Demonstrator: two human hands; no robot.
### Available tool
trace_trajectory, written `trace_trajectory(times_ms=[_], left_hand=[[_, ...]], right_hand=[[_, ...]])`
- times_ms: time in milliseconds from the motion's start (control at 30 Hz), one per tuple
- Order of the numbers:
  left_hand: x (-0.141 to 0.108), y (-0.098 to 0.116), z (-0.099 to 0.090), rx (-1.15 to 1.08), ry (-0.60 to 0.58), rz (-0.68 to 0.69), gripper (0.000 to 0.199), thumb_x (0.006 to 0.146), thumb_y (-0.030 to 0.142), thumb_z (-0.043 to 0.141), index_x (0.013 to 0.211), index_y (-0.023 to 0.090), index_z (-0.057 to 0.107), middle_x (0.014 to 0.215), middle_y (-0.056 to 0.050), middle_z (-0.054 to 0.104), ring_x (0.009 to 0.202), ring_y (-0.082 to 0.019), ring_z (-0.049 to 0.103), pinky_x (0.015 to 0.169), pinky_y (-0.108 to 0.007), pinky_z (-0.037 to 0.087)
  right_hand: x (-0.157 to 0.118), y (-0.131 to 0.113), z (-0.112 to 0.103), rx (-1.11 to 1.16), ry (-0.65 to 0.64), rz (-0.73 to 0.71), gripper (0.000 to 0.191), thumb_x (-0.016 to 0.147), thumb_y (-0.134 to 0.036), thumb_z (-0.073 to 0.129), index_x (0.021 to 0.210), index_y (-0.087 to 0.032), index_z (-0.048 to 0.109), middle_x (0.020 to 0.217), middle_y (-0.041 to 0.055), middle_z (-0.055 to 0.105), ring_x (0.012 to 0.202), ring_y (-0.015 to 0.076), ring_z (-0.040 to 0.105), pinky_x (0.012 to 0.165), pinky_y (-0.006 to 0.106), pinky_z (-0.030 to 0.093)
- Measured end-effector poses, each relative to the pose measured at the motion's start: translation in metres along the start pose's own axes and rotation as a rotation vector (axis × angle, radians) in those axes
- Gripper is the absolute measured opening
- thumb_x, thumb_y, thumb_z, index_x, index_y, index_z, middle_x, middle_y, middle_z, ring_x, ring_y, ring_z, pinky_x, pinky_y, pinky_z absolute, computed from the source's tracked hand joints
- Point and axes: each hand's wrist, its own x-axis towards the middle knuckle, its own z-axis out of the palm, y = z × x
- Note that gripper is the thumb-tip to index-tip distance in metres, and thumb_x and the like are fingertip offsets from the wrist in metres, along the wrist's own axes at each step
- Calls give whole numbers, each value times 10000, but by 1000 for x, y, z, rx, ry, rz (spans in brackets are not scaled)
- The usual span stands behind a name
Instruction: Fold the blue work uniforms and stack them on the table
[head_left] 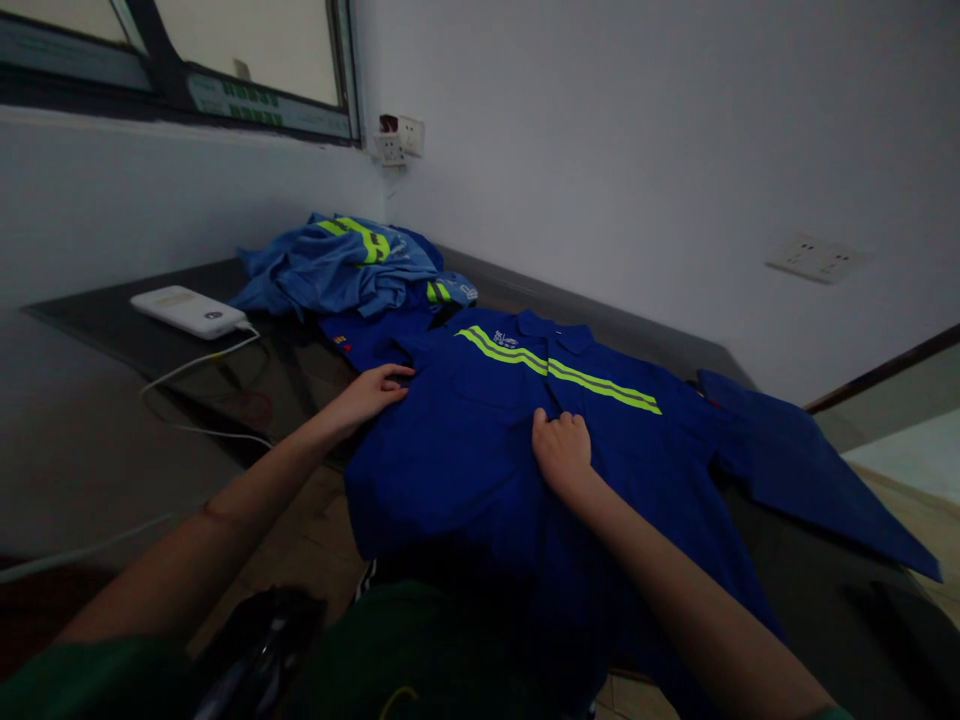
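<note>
A dark blue work shirt [480, 450] with yellow-green reflective stripes across the chest lies spread out, front up, on a dark table. Its collar points away from me, and the hem hangs over the near edge towards my body. My right hand [562, 450] is closed on the shirt's front near the middle opening, its fingers curled into the cloth. At the shirt's left side, my left hand [371, 397] touches the fabric with its fingers stretched out. One sleeve [817, 470] reaches out to the right, past the table's edge.
A crumpled heap of lighter blue garments [330, 265] with similar stripes lies at the table's back left. Beside it, a white power bank [187, 312] has a white cable [199, 368] trailing off the edge. Wall sockets [814, 258] and a window are behind the table [675, 345].
</note>
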Motion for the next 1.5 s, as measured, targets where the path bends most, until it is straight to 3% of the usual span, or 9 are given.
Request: trace_trajectory(times_ms=[200, 367, 567, 767, 933, 1167, 1367, 1433, 1500], left_hand=[[0, -3, -2, 258, 92, 145, 376, 719, 332, 604, 1054, 161, 594, 558, 78, 402, 455, -93, 399, 459, -208, 291], [-6, -4, -2, 572, 190, 321, 292, 801, 287, 515, 1058, 173, 595, 651, 38, 467, 621, -134, 503, 613, -235, 372], [-9, -6, -1, 773, 194, 312, 336, 860, 293, 481, 1175, 199, 550, 786, -7, 573, 769, -181, 589, 700, -253, 416], [-9, -1, 3, 1051, 232, 284, 443, 862, 372, 530, 1279, 223, 518, 1078, -102, 611, 985, -277, 594, 827, -361, 467], [9, 1, 28, 1119, 160, 594, 454, 901, 303, 452, 1321, 139, 502, 1361, -151, 480, 1269, -282, 441, 1066, -418, 354], [39, -7, 47, 1203, -187, 529, 606, 952, 461, 367, 1442, 104, 373, 1531, -196, 274, 1425, -320, 224, 1142, -436, 220], [29, 17, 67, 1198, -87, 439, 667, 908, 543, 456, 1499, 329, 233, 1577, -144, 165, 1422, -446, 113, 1037, -701, 173], [25, 24, 87, 1227, -21, 534, 609, 931, 431, 469, 1487, 256, 297, 1568, -162, 187, 1439, -401, 92, 1085, -667, 89], [23, 27, 112, 1230, -127, 651, 563, 933, 391, 472, 1452, 192, 377, 1554, -172, 230, 1450, -338, 111, 1139, -571, 63]], right_hand=[[-2, 3, -1, -19, -26, -48, 313, 928, -86, 347, 1114, -82, 599, 1014, 220, 696, 1003, 285, 599, 771, 359, 316], [-5, 5, -3, -81, -69, -122, 310, 915, -79, 380, 1068, -70, 649, 1003, 205, 703, 1013, 288, 597, 817, 370, 310], [-6, 2, -8, -113, -94, -157, 325, 903, -63, 379, 1018, -55, 683, 995, 220, 692, 999, 302, 599, 826, 392, 342], [-14, 14, -27, -15, 129, -142, 344, 933, -101, 328, 1176, -149, 568, 1289, 182, 553, 1028, 255, 580, 711, 326, 448], [-4, 25, -15, 50, -43, 25, 355, 938, -113, 321, 1261, -138, 466, 1108, 173, 639, 961, 265, 643, 686, 327, 483], [5, 40, -9, 151, -35, 35, 306, 914, -175, 396, 1207, -175, 483, 1005, 136, 684, 918, 294, 674, 703, 346, 477], [5, 40, -8, 206, -97, 15, 276, 901, -178, 403, 1161, -200, 493, 1024, 121, 681, 917, 272, 672, 696, 328, 463], [4, 38, -4, 222, -118, -12, 284, 897, -182, 417, 1173, -200, 479, 1044, 121, 678, 930, 263, 668, 697, 318, 458], [2, 37, -2, 232, -121, -27, 310, 889, -179, 431, 1198, -192, 457, 1064, 127, 673, 947, 262, 662, 709, 315, 455]])
